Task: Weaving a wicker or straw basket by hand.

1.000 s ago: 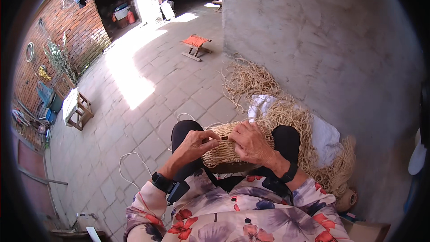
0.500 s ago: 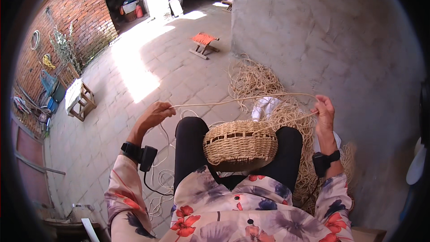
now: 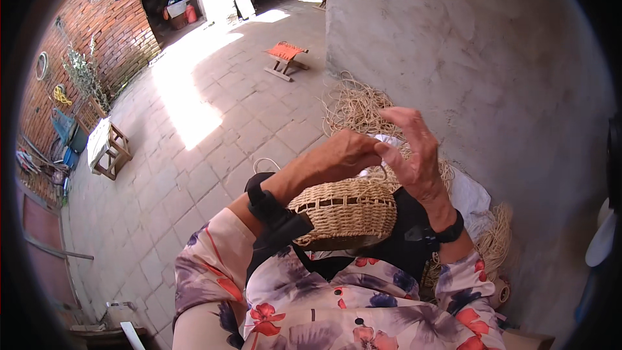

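A round woven basket point(image 3: 346, 210) of straw-coloured cord sits in my lap between my thighs, with a row of gaps below its upper edge. Above its far edge my two hands meet. My left hand point(image 3: 350, 150) is closed, its fingertips pinched at my right thumb. A short piece of pale cord point(image 3: 383, 172) shows just under them; its path between the fingers is mostly hidden. My right hand point(image 3: 418, 159) has its thumb and forefinger spread wide apart, the other fingers bent and partly hidden.
A heap of loose cord point(image 3: 359, 105) lies along the grey wall point(image 3: 466, 45), with white cloth point(image 3: 470, 198) among it. Further off stand a folding stool point(image 3: 286, 58) with an orange seat and a wooden stool point(image 3: 110, 149) with a pale cover. Sunlight falls across the paved floor point(image 3: 175, 220).
My hands were wide apart with a cord stretched between them; now they are together above the basket. My left hand has come far to the right, and my right hand has moved left.
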